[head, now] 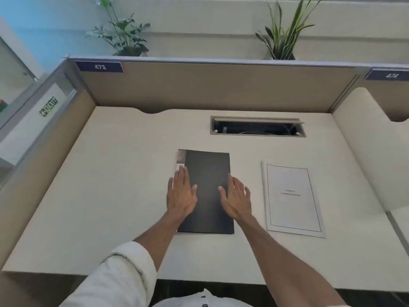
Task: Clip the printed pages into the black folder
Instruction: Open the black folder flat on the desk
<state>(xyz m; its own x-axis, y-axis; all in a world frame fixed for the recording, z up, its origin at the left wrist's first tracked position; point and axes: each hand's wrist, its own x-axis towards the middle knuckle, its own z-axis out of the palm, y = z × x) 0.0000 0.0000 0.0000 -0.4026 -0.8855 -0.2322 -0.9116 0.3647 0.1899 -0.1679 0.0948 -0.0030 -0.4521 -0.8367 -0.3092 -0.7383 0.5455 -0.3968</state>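
At the middle of the pale desk, the person's left hand lies flat with its fingers spread wide, palm down on the left long edge of the closed, matte black rectangular folder. The fingertips reach up toward a narrow strip with a reddish and white label that shows along the folder's upper left edge. The right hand is likewise open and flat, fingers splayed; its thumb and inner fingers press on the folder's right side while the outer fingers hang over the edge above the desk surface. Neither hand grips anything. Both bare forearms run back toward the camera, and a rolled-up white sleeve covers the left upper arm.

The folder lies lengthwise, pointing away from the person, its cover shut. Just to its right, apart from it, sits the stack of white printed pages; the top sheet bears a thin rectangular border and a few lines of small text at its centre, too blurred to read.

The cream-coloured desk top carries a rectangular grey-framed cable slot beyond the folder, with a dark opening. A tan fabric partition closes the back of the cubicle, with a dark blue number plate reading 473 at its upper left. Behind the partition stand two green potted plants.
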